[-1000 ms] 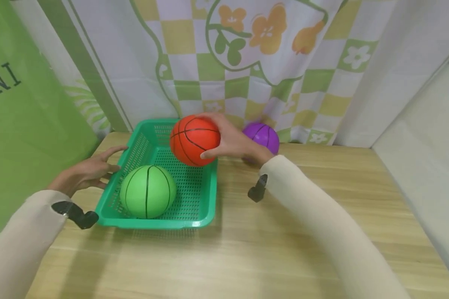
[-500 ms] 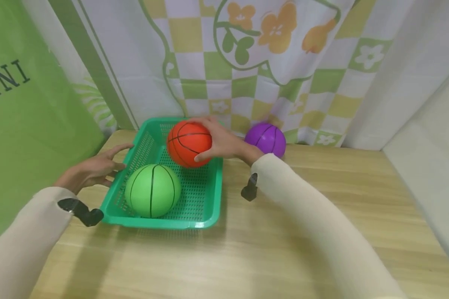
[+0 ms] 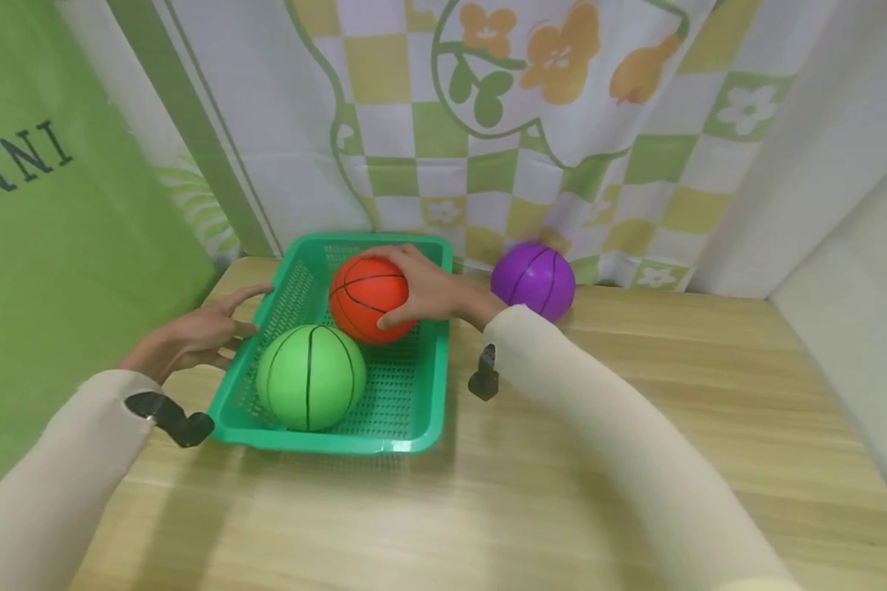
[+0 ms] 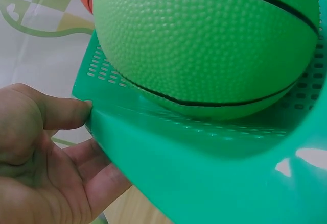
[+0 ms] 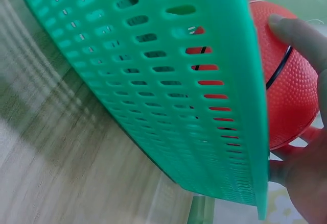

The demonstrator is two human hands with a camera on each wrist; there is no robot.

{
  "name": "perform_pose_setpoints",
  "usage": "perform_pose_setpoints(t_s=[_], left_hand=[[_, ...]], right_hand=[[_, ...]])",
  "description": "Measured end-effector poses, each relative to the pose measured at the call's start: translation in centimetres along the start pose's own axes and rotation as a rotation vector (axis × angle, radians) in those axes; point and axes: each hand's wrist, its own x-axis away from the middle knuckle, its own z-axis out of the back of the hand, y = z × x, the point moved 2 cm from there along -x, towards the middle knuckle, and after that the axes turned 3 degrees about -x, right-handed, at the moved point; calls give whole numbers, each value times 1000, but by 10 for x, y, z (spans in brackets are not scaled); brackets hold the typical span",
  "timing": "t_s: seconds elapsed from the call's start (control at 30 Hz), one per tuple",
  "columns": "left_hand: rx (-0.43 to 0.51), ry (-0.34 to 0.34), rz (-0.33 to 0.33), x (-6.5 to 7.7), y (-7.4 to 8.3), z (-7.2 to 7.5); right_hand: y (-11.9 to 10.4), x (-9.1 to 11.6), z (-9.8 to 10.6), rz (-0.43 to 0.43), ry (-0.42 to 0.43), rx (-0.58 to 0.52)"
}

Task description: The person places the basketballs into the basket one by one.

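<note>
In the head view my left hand (image 3: 203, 332) is at the left side of the green plastic basket (image 3: 439, 386). The left wrist view shows its thumb on the rim (image 4: 110, 127) and its fingers beneath. My right hand (image 3: 429, 287) grips a red toy basketball (image 3: 365, 300) inside the far part of the basket, fingers over its top and thumb on the near side. The right wrist view shows the red ball (image 5: 286, 96) behind the slotted basket wall (image 5: 148, 81). A light green toy basketball (image 3: 310, 377) lies in the basket's near left part.
A purple toy basketball (image 3: 535, 279) sits on the wooden table (image 3: 636, 369) to the right of the basket, against a patterned curtain (image 3: 443, 123). A green cloth (image 3: 81, 287) with lettering hangs on the left, and a pale wall (image 3: 857, 271) stands on the right.
My right hand has lowered the red ball deeper into the basket, close behind the green ball. The left hand stays at the rim. The whole head view has shifted slightly.
</note>
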Motion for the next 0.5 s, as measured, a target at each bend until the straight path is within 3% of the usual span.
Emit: perform_pose_setpoints(t_s=[0.5], left_hand=[[-7,-2,7,2,1,1]], right_hand=[[1,-7,-5,-68,-20,34]])
